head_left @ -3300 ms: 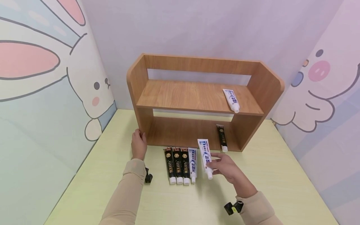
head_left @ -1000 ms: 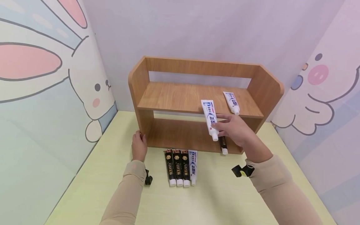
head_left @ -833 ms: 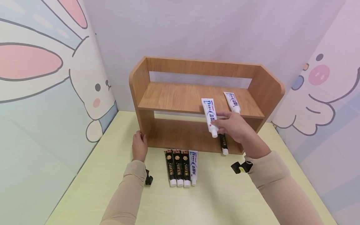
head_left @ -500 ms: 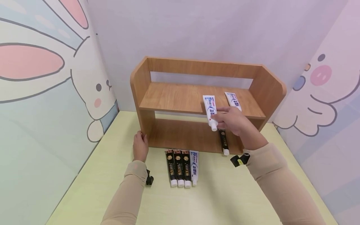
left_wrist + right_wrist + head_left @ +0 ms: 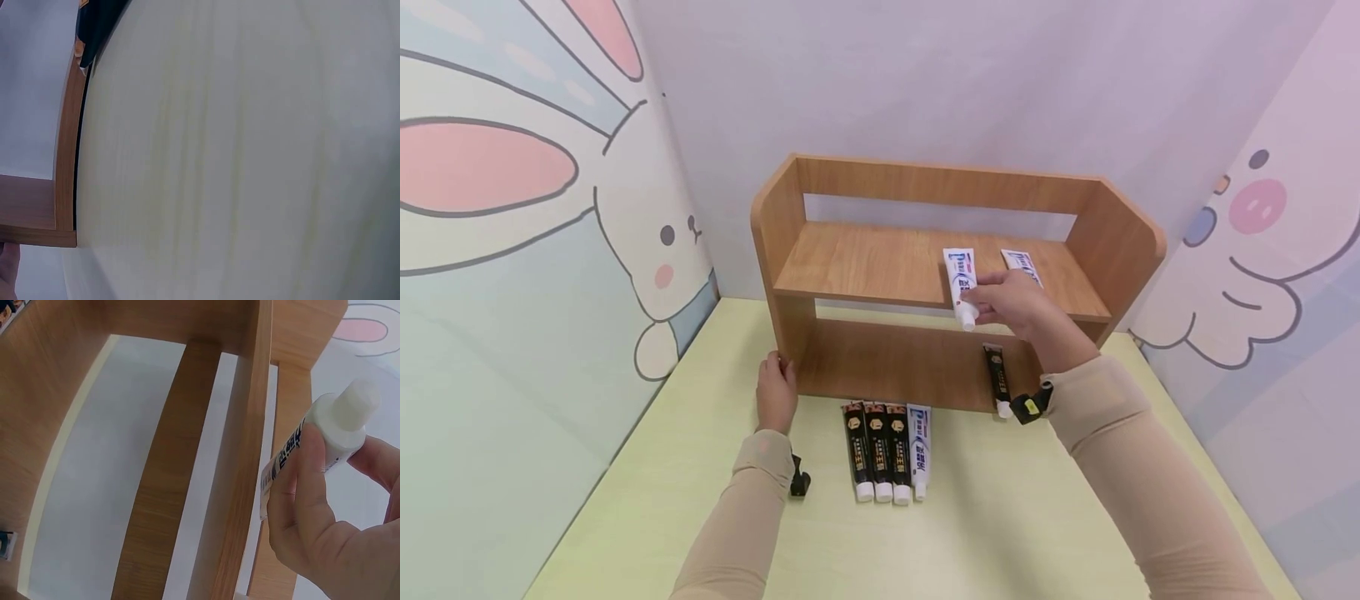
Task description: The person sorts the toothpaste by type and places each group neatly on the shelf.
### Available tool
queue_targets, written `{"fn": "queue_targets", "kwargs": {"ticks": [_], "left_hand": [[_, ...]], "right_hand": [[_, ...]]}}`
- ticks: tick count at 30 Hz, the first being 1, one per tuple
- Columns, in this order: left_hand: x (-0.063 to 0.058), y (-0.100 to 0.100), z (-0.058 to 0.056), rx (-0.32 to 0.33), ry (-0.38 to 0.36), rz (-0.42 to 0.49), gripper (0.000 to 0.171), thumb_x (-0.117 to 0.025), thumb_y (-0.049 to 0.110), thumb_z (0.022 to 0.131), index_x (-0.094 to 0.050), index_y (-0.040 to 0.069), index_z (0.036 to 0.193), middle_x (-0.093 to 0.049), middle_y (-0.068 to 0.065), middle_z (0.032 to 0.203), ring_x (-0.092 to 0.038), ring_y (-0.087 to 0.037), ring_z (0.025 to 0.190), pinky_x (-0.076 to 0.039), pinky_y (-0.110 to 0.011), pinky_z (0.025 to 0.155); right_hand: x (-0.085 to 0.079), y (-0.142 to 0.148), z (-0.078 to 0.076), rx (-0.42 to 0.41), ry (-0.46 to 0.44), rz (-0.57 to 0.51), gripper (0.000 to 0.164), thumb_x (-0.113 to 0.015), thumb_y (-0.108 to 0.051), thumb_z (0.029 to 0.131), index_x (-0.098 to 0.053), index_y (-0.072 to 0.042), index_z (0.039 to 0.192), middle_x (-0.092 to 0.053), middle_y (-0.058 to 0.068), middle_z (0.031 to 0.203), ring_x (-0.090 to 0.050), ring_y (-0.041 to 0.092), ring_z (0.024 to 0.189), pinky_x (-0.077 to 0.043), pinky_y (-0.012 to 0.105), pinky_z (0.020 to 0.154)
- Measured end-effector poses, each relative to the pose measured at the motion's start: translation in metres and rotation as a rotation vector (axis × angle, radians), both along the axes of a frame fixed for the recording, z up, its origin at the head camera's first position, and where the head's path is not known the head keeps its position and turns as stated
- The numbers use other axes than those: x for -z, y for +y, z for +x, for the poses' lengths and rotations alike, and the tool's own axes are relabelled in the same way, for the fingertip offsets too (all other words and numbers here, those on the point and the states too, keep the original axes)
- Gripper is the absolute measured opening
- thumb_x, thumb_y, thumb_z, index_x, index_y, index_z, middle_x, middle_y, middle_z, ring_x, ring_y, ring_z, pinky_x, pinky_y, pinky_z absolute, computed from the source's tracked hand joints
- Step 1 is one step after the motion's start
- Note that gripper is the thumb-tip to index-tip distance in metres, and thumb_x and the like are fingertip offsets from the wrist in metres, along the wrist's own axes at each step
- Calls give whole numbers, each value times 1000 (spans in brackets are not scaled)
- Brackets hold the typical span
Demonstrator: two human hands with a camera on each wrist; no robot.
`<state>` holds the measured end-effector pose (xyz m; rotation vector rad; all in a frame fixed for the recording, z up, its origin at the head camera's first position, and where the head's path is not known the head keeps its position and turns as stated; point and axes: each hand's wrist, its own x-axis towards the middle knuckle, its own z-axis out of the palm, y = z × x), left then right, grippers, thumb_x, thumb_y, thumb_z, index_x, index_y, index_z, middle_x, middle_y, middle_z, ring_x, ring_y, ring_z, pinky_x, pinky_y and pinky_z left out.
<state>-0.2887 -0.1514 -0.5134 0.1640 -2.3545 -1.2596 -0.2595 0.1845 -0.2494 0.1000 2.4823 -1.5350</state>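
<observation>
One white tube (image 5: 959,279) is pinched between thumb and fingers of the right hand (image 5: 1018,304), right of centre in the head view, overlapping the front edge of the wooden shelf's (image 5: 865,258) upper board; whether they touch we cannot tell. Only the right wrist view shows us the end of its cap (image 5: 357,406) and the fingers (image 5: 312,481) along its underside. Just right, another white tube (image 5: 1018,263) lies on that board. At lower centre, three black tubes (image 5: 877,450) line the tabletop (image 5: 1015,508). The left hand (image 5: 775,393) rests against the shelf's left side; its finger bend we cannot judge. Compared with 3.3 seconds ago, the held tube is higher in the picture.
</observation>
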Motion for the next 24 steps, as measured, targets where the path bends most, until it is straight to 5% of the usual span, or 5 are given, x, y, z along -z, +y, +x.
{"fn": "queue_targets", "kwargs": {"ticks": [10, 24], "left_hand": [[1, 0, 1, 0, 15, 4, 20, -53, 12, 102, -49, -1, 117, -50, -19, 101, -56, -36, 90, -50, -49, 78], [1, -1, 2, 0, 10, 4, 21, -53, 12, 102, -48, -1, 118, -50, -20, 102, -56, -37, 92, -50, -50, 78]], "right_hand": [[-3, -3, -17, 22, -5, 0, 46, -61, -10, 97, -45, 9, 136, -50, 13, 100, -54, 12, 71, -55, 30, 77], [-7, -6, -28, 68, -60, 42, 47, -62, -16, 97, -47, 5, 136, -51, 12, 106, -54, 15, 80, -52, 22, 68]]}}
